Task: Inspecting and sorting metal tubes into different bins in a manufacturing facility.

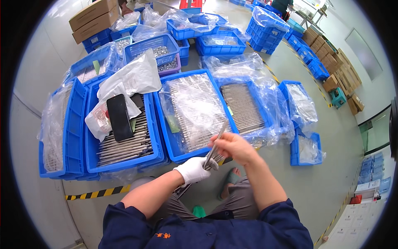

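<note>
My left hand (192,170), in a white glove, is closed around a bunch of slim metal rods (181,191) above my lap. Bare and pinched, my right hand (236,148) grips one metal rod (221,132) that points up and away, its lower part crossing the bunch. Just beyond my hands stands a blue bin (179,158) of rods partly covered by clear plastic. To its left, another blue bin (124,165) holds loose rods, with a black phone (119,118) and white plastic bags (134,78) on top.
A third bin of rods (242,106), lined with clear plastic, stands on the right. Behind are a blue basket of small metal parts (151,46), more bins and cardboard boxes (93,20). Smaller bins (306,150) sit on the floor at right. Yellow-black tape (99,193) marks the floor.
</note>
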### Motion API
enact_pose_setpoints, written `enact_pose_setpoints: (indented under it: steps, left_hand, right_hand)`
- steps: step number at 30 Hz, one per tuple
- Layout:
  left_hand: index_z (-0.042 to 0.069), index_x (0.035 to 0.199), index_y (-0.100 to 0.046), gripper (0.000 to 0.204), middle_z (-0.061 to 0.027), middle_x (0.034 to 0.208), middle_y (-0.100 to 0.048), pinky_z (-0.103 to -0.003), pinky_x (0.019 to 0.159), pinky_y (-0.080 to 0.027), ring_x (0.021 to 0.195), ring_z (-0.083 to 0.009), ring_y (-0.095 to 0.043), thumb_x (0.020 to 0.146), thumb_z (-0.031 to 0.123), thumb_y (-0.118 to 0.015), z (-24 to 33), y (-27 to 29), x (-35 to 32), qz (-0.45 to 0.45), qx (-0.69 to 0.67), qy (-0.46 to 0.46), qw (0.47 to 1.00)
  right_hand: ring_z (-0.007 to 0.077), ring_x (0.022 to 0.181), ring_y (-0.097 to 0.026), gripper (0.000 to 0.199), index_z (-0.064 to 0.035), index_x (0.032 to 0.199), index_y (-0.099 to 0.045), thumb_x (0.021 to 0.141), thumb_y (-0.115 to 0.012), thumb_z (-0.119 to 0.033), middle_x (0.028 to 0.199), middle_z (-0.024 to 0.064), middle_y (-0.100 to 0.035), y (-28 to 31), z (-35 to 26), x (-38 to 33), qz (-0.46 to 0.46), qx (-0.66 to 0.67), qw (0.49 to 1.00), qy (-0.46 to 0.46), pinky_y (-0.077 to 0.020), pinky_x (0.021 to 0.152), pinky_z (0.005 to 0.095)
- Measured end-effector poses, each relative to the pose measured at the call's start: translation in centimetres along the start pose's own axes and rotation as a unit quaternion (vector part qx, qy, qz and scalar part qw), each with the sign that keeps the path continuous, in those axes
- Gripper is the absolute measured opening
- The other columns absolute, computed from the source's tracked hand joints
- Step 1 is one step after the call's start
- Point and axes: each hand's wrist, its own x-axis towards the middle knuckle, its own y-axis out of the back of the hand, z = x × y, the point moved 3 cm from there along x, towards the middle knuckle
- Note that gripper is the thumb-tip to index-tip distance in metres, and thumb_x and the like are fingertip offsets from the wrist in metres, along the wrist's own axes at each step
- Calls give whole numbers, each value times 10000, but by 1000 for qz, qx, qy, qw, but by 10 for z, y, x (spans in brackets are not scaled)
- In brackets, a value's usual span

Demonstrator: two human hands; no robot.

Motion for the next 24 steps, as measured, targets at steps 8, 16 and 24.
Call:
enact_pose_setpoints:
  steps: [8,16,24]
  left_hand:
    - [67,1032,-512,394,-13,901,-534,-251,706,-420,812,-101,-499,672,109,-669,6,13,-2,2,-214,49,976]
    - [140,1344,-128,844,-44,866,-478,-221,532,-401,637,-90,-461,688,80,-655,35,63,-12,91,-370,-86,920]
    - [61,1008,-511,286,4,653,-506,-197,465,-369,527,-71,-470,790,235,-575,3,58,-1,137,-468,-15,873]
  right_hand:
    - [50,569,-465,174,-16,944,-527,824,-495,-138,797,31,-598,-15,2,2,81,-60,992,75,-388,513,193]
    - [96,641,-562,220,-36,945,-528,878,-424,-218,765,57,-604,22,10,9,43,264,961,62,-451,556,222]
    - [116,604,-508,268,-51,967,-493,893,-368,-275,732,26,-587,-41,34,12,-172,299,938,-24,-405,551,240]
